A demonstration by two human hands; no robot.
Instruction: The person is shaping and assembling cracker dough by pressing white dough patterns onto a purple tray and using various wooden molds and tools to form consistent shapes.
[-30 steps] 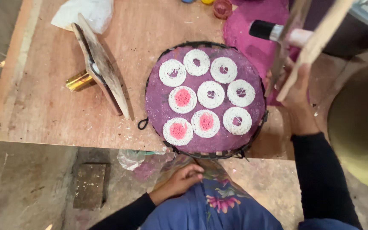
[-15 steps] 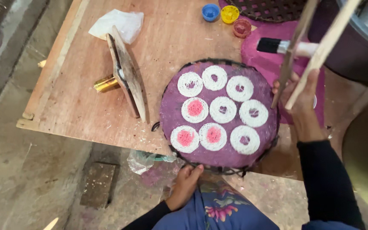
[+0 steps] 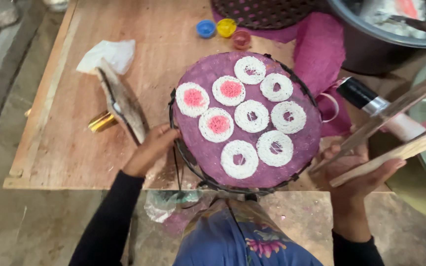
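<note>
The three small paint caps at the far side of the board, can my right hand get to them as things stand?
Probably not: the right hand is full, holding wooden sticks, and the round woven tray lies before the caps.

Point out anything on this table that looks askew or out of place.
The round purple tray juts over the wooden table's front edge, with only the left hand at its rim. Three noodle rings have pink centres, five are plain white. The right hand holds two wooden sticks tilted upward. Nothing looks spilled.
</note>
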